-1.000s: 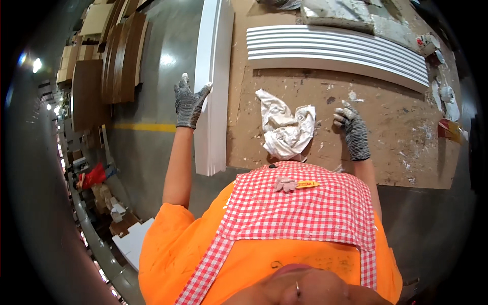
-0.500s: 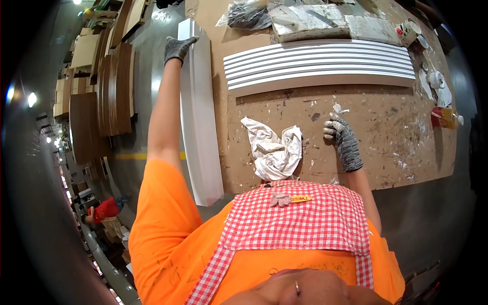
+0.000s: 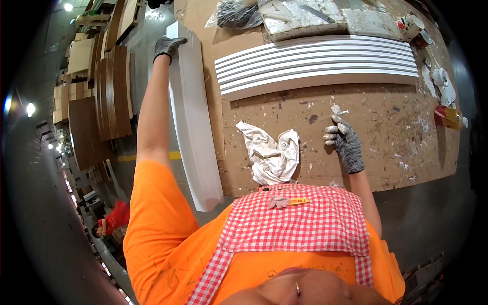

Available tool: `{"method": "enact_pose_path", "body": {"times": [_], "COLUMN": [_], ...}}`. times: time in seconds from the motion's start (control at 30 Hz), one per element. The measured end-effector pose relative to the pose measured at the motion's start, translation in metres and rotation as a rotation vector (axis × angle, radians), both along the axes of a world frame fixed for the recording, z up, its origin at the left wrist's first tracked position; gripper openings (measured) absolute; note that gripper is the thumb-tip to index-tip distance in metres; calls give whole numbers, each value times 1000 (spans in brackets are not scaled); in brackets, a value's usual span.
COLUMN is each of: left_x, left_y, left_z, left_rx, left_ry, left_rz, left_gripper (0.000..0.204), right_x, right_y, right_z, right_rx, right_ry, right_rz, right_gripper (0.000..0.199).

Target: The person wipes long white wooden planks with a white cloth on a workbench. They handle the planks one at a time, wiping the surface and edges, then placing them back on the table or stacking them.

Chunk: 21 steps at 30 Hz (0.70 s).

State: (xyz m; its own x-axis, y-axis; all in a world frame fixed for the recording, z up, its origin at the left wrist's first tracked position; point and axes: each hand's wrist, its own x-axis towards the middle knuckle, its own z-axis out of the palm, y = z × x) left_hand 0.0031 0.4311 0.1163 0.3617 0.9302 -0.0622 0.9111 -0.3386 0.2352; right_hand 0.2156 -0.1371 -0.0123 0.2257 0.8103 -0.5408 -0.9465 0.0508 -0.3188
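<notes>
My left hand point(image 3: 169, 47), in a grey glove, grips the far end of a long white board or stack of boards point(image 3: 192, 112) at the table's left side. My right hand point(image 3: 346, 145), also gloved, is over the brown table point(image 3: 376, 122), with its fingers loosely bent and apart and nothing seen in them. A small white scrap point(image 3: 337, 109) is just beyond its fingertips. Between the hands, close to my apron, a crumpled white cloth point(image 3: 272, 155) lies on the table. Several long white strips point(image 3: 320, 63) are set side by side across the table beyond my right hand.
Behind the strips stand a white-wrapped block point(image 3: 302, 25), a plastic bag with dark contents point(image 3: 238, 15) and cans point(image 3: 409, 26). A bottle of amber liquid point(image 3: 449, 118) is at the right edge. Brown panels point(image 3: 113, 91) stand off left, and a person in red point(image 3: 116, 216) is farther away.
The left hand and the white board's far end have shifted slightly left in view. My right hand's fingers have spread a little.
</notes>
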Motion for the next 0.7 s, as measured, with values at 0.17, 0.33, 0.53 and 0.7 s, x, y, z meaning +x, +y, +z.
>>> {"method": "enact_pose_path", "body": {"times": [0.17,0.33,0.53,0.7], "left_x": [-2,44,-2,-14], "left_y": [36,35,95,31], "left_z": [-9,21,-33,-23], "left_rx": [273,-107,341,480], "left_ry": [5,59,-131,10], "left_rz": [-316,-338,-253,-192], "left_gripper": [72,50,57,74], "right_x": [3,3,3,53], "right_y": [1,-2,10,82], "right_z": [6,-4,15,66], "right_rx": [-11,35,-115,-53], "right_ry": [-15,78,-172,-953], "right_rz": [42,13,87,31], "right_gripper": [35,38,35,26]}}
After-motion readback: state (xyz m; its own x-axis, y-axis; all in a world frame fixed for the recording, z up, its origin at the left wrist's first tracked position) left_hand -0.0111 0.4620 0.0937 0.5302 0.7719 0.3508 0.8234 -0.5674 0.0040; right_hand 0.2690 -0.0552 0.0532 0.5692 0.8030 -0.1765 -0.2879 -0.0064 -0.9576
